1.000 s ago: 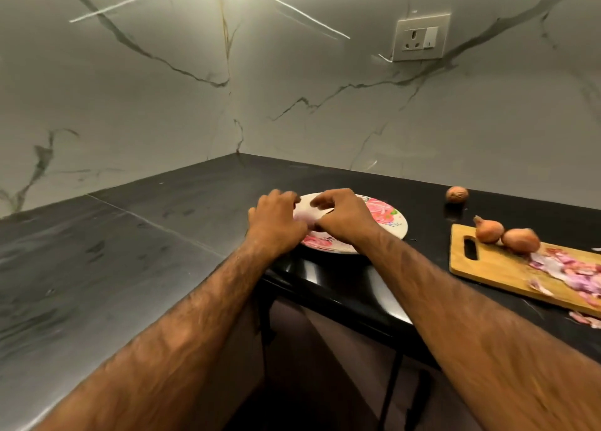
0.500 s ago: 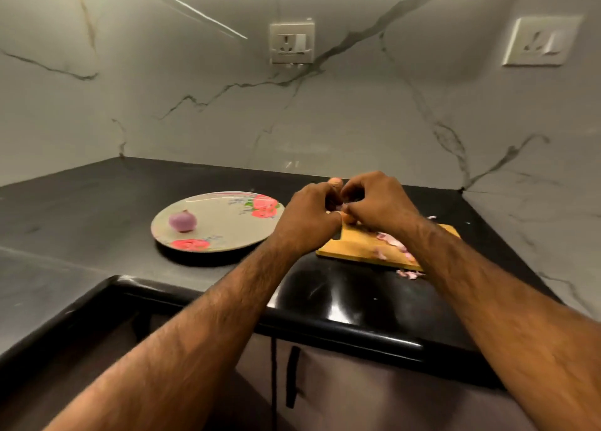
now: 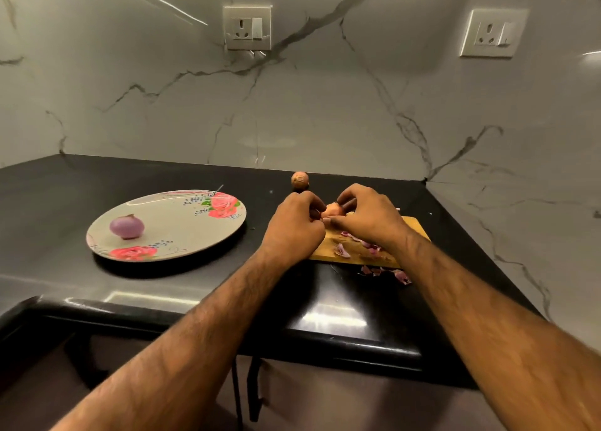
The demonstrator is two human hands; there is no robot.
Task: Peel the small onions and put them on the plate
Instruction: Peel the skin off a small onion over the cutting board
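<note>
Both hands meet over the left end of the cutting board (image 3: 414,229), with an unpeeled onion (image 3: 332,209) caught between them. The left hand (image 3: 292,232) has its fingers (image 3: 310,202) curled in, pinching the onion's left side. The right hand (image 3: 369,217) arches over it, with fingers (image 3: 351,196) bent and clamped on its top and right side. The hands hide most of the onion, so I cannot tell whether it touches the board.

Purple peelings (image 3: 342,251) lie on the board beside the right wrist. More scraps (image 3: 385,271) lie on the black worktop (image 3: 65,183) just in front of the board. A second brown onion (image 3: 300,179) stands on the worktop just behind the hands.

Well apart to the left, a flowered plate (image 3: 188,232) holds one peeled purple onion (image 3: 126,226) near its left side. A socket (image 3: 247,27) and a second socket (image 3: 492,33) are set in the marble wall behind.
</note>
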